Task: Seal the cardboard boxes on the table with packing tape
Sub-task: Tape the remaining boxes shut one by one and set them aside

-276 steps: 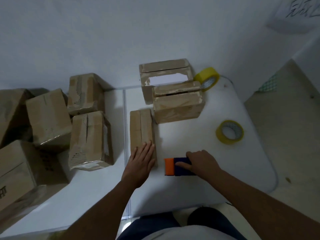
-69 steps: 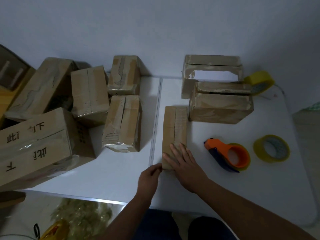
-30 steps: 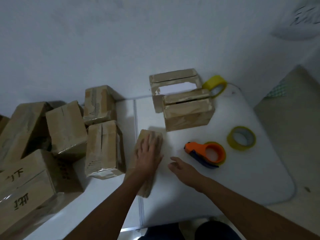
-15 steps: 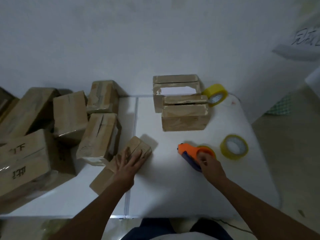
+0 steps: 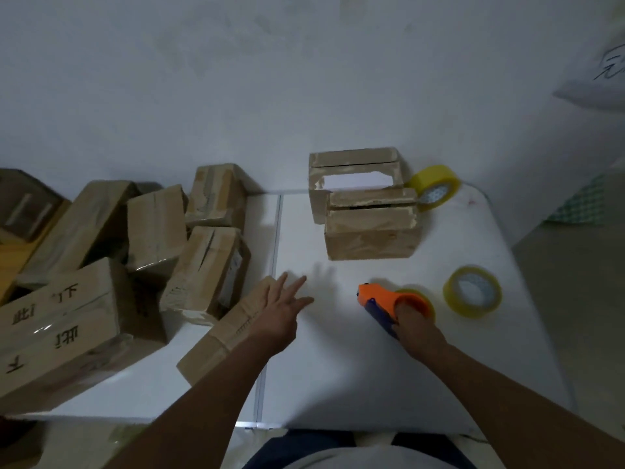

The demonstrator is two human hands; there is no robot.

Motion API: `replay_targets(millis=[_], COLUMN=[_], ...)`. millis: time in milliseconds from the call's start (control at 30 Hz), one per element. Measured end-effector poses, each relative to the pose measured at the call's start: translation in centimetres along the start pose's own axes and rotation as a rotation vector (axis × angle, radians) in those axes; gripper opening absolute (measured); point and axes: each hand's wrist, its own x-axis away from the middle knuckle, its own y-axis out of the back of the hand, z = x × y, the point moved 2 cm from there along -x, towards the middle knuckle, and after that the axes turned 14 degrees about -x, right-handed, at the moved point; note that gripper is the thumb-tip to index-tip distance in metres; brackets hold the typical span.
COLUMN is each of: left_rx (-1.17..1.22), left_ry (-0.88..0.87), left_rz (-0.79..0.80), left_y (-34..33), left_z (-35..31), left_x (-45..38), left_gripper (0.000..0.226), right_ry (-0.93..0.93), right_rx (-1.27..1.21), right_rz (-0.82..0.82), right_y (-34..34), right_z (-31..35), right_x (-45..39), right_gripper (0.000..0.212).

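On the white table [image 5: 338,367], a slim cardboard box [image 5: 223,336] lies angled at centre-left. The left hand [image 5: 280,313] hovers over it, fingers spread wide. Right of centre, the right hand [image 5: 414,328] apparently grips the orange tape dispenser [image 5: 382,299].

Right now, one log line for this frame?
left hand: open, over small box | right hand: holds tape dispenser | two open boxes unsealed

Dim corner with white tables against a pale wall

Two white tables [image 5: 338,367] stand edge to edge, a thin seam running between them, pushed up to a plain grey-white wall [image 5: 236,79]. To the right lies a beige floor [image 5: 575,299]; a sheet of paper with handwriting [image 5: 605,76] hangs high on the wall. Light is low and bluish.
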Motion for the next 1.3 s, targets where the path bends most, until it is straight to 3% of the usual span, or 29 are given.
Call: replay_targets(millis=[100,167,233,300,467,633,800,933,1033,1133,1300], left_rx=[-0.013,0.017,0.077,0.104,-0.019,-0.188,-0.115,-0.068,-0.081,-0.122,-0.085], left_ry=[-0.055,-0.095,-0.155,-0.221,-0.279,-0.328,-0.403,-0.504,-0.572,-0.62,-0.668], left_rz=[-0.029,-0.074,-0.154,-0.22,-0.129,-0.006,-0.013,0.018,-0.016,-0.072,-0.02], left_y=[1.8,3.5,5.3,6.9,8.9,6.7,6.0,5.6,4.4,3.2,2.9], left_z=[-0.9,-1.4,-1.8,-2.3,-3.4,-3.7,-3.4,-3.5,-3.8,-4.5,-5.0], left_x=[-2.9,-5.1,-7.9,-10.9,-17.7,-20.0,-19.2,-16.7,-13.7,-11.0,-8.8], left_gripper=[0.062,0.065,0.072,0.081,0.086,0.079,0.067,0.06,0.063,0.082,0.072], right_ry=[0.089,0.093,0.006,-0.02,-0.164,-0.177,-0.094,0.037,0.116,0.155,0.185], right_rx=[0.04,-0.014,-0.154,-0.171,-0.586,-0.749,-0.749,-0.65,-0.697,-0.679,-0.533], right_rz=[0.037,0.065,0.005,-0.164,-0.354,-0.362,-0.397,-0.421,-0.411,-0.388,-0.355], right_y=[-2.5,-2.3,1.0,4.4,8.6,10.8,12.9,14.5,15.6,16.2,15.5], right_z=[-6.0,-7.8,-3.9,0.0,-0.9,-0.6,0.1,1.8,3.1,3.9,3.6], right_x=[-11.6,-13.4,-6.6,0.3,0.5,2.0,2.3,2.8,3.1,3.1,2.8], right_gripper=[0.046,0.064,0.041,0.024,0.031,0.029,0.029,0.056,0.053,0.047,0.044])
